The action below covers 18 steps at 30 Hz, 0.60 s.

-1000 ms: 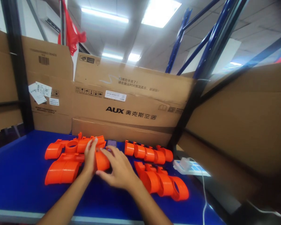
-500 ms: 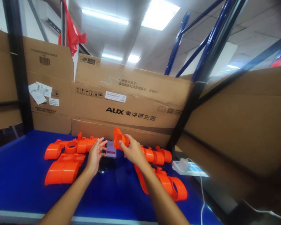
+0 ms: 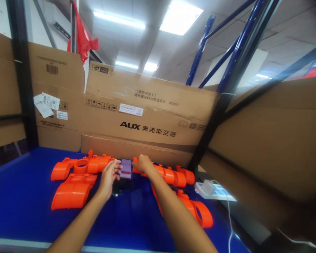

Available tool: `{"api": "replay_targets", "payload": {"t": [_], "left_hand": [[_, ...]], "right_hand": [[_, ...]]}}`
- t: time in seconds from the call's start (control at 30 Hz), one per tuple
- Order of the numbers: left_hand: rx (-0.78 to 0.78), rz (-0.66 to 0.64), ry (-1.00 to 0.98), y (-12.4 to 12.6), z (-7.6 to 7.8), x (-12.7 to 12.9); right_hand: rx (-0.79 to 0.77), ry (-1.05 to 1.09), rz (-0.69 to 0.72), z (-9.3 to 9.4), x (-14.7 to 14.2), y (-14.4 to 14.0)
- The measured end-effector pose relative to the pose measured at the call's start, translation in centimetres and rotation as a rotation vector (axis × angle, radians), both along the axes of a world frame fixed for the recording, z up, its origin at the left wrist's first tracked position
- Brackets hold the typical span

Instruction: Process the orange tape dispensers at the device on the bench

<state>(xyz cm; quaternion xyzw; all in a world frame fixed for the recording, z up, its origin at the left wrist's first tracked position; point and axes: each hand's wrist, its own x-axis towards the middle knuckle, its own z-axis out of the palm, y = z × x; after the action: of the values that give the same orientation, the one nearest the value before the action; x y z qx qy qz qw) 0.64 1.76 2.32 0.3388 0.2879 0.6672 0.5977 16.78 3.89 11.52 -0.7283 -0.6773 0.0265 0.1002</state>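
Note:
My right hand is closed over a small orange plastic piece, set down at the left end of the back-right row of orange parts. My left hand rests with its fingers spread beside a phone with a lit screen, fingertips at its left edge. It holds nothing. Behind this hand lies the back-left orange part, and the front-left orange part is to its left. My right forearm partly hides another orange part.
All of this lies on a blue table. Large cardboard boxes wall in the back and the right side. A white power strip with a charger and a white cable sit at the table's right edge. Dark and blue rack posts stand around.
My right hand lifted a small orange piece from the table's middle and carried it back to the right-hand row, where it now sits low. My left hand moved to the phone.

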Motion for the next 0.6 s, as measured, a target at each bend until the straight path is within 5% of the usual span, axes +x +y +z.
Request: {"api": "replay_targets", "payload": {"t": [0.2,0.6], "left_hand": [[0.009,-0.004,0.006,-0.2,0.1,0.0],[0.043,0.004,0.049,-0.2,0.1,0.1]], "right_hand": [[0.045,-0.067,-0.009,-1.3,0.0,0.2],[0.054,-0.101,-0.167,-0.4,3.8,0.5]]}}
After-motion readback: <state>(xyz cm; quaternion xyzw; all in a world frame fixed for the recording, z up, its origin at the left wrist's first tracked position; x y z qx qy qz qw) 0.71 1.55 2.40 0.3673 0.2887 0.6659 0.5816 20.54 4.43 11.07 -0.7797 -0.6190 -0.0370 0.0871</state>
